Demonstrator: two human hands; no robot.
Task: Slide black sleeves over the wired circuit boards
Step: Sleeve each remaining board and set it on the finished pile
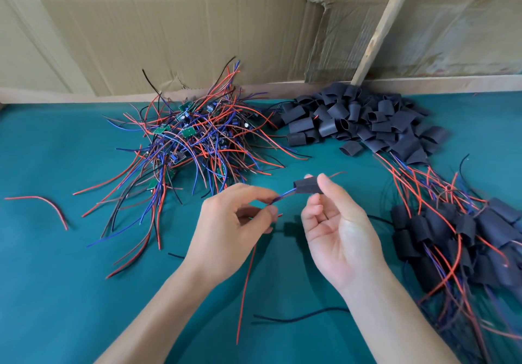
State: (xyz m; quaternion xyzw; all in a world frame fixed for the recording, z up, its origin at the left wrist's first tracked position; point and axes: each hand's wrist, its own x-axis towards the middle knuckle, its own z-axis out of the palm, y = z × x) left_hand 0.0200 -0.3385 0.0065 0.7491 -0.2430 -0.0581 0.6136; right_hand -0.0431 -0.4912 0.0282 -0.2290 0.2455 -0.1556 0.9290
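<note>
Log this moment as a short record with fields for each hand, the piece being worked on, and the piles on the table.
left hand: pinches the blue and red wires coming out of the sleeve
right hand: holds the black sleeve between thumb and fingertip, palm up
piece in work: sleeve held above the green table, wires leaving both ends
back left pile: bare wired circuit boards
back right pile: empty black sleeves
right pile: sleeved boards

Left grip point(243, 216) pinching, fingers curled; right grip point(336, 222) pinching, palm up.
</note>
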